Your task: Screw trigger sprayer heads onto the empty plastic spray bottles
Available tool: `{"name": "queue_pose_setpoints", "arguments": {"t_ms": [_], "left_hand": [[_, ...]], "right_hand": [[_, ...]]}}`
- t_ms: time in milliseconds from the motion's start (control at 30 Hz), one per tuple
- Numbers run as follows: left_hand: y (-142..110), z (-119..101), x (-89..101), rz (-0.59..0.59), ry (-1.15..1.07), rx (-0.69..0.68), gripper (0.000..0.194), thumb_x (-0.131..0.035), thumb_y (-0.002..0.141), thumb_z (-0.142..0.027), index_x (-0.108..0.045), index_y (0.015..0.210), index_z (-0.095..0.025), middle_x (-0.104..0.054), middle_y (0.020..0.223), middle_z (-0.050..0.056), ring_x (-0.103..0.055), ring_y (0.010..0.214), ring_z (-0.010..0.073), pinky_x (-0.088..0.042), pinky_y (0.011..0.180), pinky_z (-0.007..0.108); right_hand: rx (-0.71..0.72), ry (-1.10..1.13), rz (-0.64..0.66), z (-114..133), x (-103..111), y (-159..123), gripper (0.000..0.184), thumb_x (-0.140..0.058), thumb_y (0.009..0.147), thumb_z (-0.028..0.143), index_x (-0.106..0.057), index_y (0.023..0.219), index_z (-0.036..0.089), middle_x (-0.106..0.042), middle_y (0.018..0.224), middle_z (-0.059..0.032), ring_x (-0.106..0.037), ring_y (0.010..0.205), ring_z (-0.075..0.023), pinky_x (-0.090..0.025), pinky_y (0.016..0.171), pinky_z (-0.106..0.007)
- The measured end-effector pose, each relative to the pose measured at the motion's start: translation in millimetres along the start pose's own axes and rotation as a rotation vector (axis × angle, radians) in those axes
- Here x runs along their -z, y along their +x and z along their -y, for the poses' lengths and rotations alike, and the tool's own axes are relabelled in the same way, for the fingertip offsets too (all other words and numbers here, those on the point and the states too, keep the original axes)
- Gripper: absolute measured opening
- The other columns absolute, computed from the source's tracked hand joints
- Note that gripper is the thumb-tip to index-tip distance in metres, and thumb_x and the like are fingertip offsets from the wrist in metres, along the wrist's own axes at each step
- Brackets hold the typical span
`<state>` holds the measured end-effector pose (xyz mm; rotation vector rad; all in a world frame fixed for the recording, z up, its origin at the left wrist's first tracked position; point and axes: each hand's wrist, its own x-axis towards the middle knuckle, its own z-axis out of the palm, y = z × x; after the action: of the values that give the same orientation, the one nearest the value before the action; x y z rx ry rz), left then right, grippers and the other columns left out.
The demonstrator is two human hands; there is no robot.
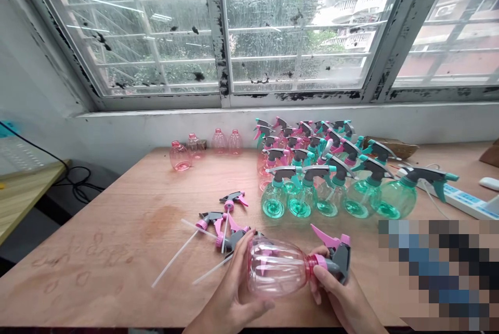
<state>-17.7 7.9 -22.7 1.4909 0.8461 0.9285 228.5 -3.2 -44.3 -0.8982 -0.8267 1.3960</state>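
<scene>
A clear pink spray bottle [276, 271] lies sideways in the air above the table's front, its base to the left. My left hand [232, 290] cups the base, thumb below and fingers behind. At the neck, the fingers and thumb of my right hand [341, 295] close around the pink collar of the grey and pink spray head [340, 260]. The head sits on the bottle's mouth; whether it is tight I cannot tell. Just beyond my left hand, several loose pink and grey spray heads [210, 218] with white tubes lie on the wood.
Pink bottles without heads [180, 157] stand at the table's back left. Green and pink bottles with spray heads [300, 198] stand in rows right of centre. A white power strip [463, 198] lies on the right. Behind the wooden table [117, 251] is a window wall.
</scene>
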Motion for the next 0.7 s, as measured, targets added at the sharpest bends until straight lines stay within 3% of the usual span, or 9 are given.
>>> {"name": "queue_pose_setpoints", "arguments": {"t_ms": [133,233,333,533,700], "left_hand": [[0.3,2.4,-1.4,0.025,-0.056,-0.015,0.093,-0.076,0.088,-0.034,-0.016,0.159,-0.038,-0.014,0.172,0.006,-0.017,0.158,0.031,-0.02,0.128,0.047],[-0.9,-1.4,-2.2,0.057,-0.062,0.005,0.099,-0.076,0.088,-0.034,-0.008,0.16,-0.042,-0.012,0.173,0.003,-0.011,0.159,0.0272,-0.012,0.13,0.046],[-1.4,-7.2,-1.7,0.061,-0.083,0.042,0.113,-0.082,0.081,-0.042,-0.002,0.161,-0.038,-0.005,0.174,0.006,-0.004,0.16,0.028,-0.006,0.13,0.046],[-0.9,-10.3,-1.2,0.034,-0.068,0.064,0.102,-0.081,0.083,-0.04,-0.016,0.161,-0.033,-0.006,0.174,0.006,-0.009,0.159,0.032,-0.01,0.129,0.049],[0.2,-3.4,-2.1,0.038,-0.075,0.054,0.097,-0.072,0.091,-0.035,-0.005,0.161,-0.041,-0.004,0.174,0.003,-0.01,0.16,0.0265,-0.016,0.129,0.046]], "right_hand": [[-0.01,-0.01,0.026,-3.0,4.6,1.8,0.039,-0.082,0.081,0.049,-0.06,0.098,0.021,-0.067,0.056,0.0022,-0.055,0.046,-0.0146,-0.045,0.048,-0.026],[-0.015,-0.014,0.035,-5.2,7.0,2.7,0.04,-0.083,0.081,0.048,-0.059,0.098,0.021,-0.067,0.055,0.0023,-0.055,0.045,-0.0148,-0.045,0.047,-0.025],[-0.011,-0.01,0.042,-6.8,8.6,3.1,0.039,-0.083,0.081,0.047,-0.059,0.097,0.021,-0.067,0.055,0.0023,-0.055,0.043,-0.0141,-0.044,0.046,-0.024],[-0.014,-0.014,0.048,-6.3,9.7,3.7,0.038,-0.083,0.081,0.047,-0.059,0.097,0.021,-0.068,0.056,0.0017,-0.057,0.044,-0.0145,-0.045,0.046,-0.025],[-0.014,-0.013,0.048,-8.1,9.5,4.2,0.039,-0.084,0.08,0.047,-0.059,0.096,0.022,-0.07,0.059,0.0013,-0.058,0.041,-0.0135,-0.046,0.042,-0.023]]}}
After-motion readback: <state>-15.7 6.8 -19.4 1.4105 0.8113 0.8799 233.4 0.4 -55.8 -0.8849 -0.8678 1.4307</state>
